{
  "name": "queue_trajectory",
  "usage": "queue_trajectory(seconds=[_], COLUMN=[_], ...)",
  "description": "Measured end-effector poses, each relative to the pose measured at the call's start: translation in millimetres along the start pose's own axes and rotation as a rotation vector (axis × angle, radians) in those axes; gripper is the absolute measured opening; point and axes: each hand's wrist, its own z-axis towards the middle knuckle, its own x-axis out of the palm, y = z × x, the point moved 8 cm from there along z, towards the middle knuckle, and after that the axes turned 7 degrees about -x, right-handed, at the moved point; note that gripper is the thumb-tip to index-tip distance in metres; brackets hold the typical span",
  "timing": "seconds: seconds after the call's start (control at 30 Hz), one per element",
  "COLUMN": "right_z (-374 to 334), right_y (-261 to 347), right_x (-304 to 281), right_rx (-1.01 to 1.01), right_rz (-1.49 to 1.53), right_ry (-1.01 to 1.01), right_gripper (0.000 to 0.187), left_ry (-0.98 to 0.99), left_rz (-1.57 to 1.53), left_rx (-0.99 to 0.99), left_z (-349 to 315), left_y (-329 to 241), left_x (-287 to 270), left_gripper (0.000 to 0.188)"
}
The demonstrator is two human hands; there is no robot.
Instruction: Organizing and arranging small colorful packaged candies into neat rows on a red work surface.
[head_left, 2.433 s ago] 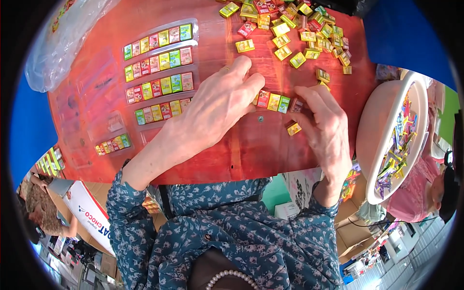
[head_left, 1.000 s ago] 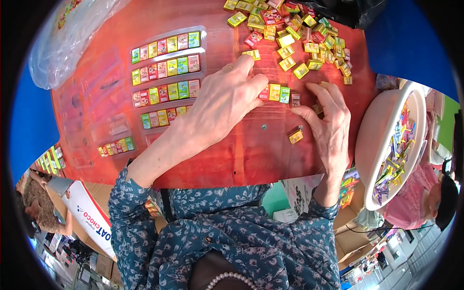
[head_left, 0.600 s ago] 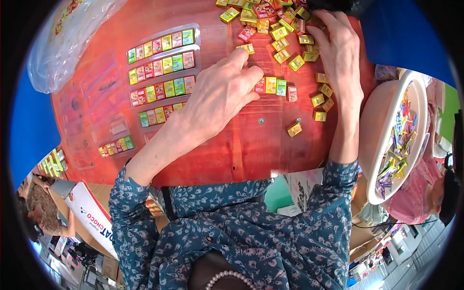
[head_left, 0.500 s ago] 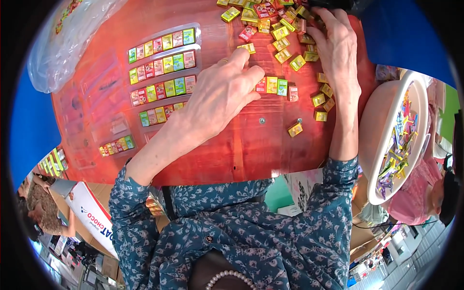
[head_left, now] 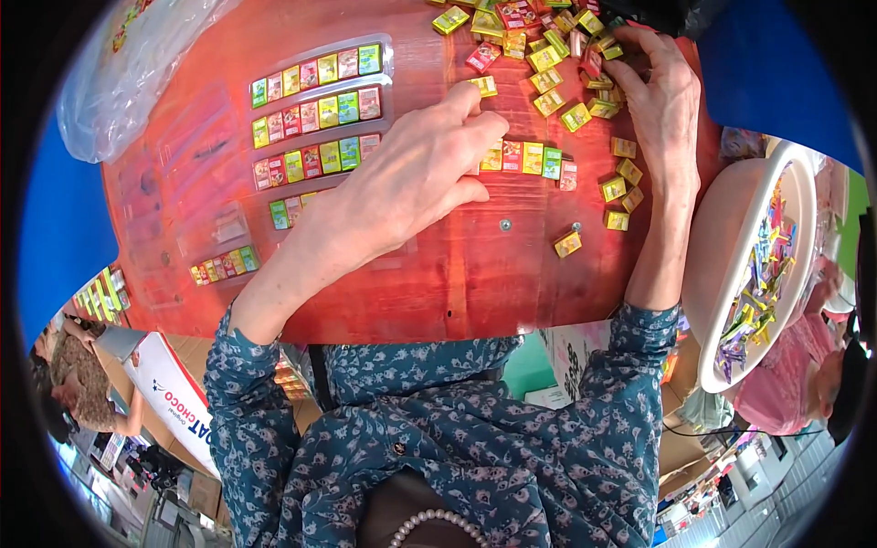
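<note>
My left hand [head_left: 422, 164] is bent over the left end of a short row of small boxes [head_left: 523, 157] in yellow, red, green and pink. Its thumb and fingers close around that end, and the palm hides part of it. One loose yellow box [head_left: 483, 87] lies by its knuckles. At the far right my right hand [head_left: 664, 96] reaches into a heap of small boxes [head_left: 545, 58], thumb and forefinger apart beside a red box [head_left: 591, 62]. Several yellow boxes [head_left: 613, 189] lie scattered left of my right wrist.
Clear plastic trays with filled rows of boxes [head_left: 318, 116] lie on the red table [head_left: 384, 301]. A smaller filled tray [head_left: 225, 266] is nearer left. At right stands a white tub [head_left: 708, 247] of colourful wrapped pieces. A clear plastic bag [head_left: 119, 82] lies far left.
Another yellow box now shows at the left end of the short row, by my left hand. My right hand stays at the heap, its thumb and forefinger now more visible. The view has shifted slightly.
</note>
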Motion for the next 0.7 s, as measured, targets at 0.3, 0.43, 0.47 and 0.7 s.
queue_trajectory(seconds=[0.3, 0.43, 0.47, 0.7], right_z=[-1, -1, -1, -4], right_y=[5, 7, 7, 22], right_x=[-2, -5, -6, -9], right_rx=[0.008, 0.020, 0.024, 0.020], right_rz=[0.150, 0.145, 0.130, 0.115], right_ry=[-0.072, -0.064, -0.055, -0.024], right_gripper=[0.037, 0.039, 0.038, 0.030], left_ry=[0.046, 0.014, 0.012, 0.017], left_rz=[-0.034, -0.078, -0.078, -0.054], left_rx=[-0.028, 0.001, 0.001, -0.049], left_z=[1, -1, -1, -5], left_y=[1, 2, 2, 0], left_x=[2, 2, 2, 0], left_gripper=[0.031, 0.032, 0.032, 0.042])
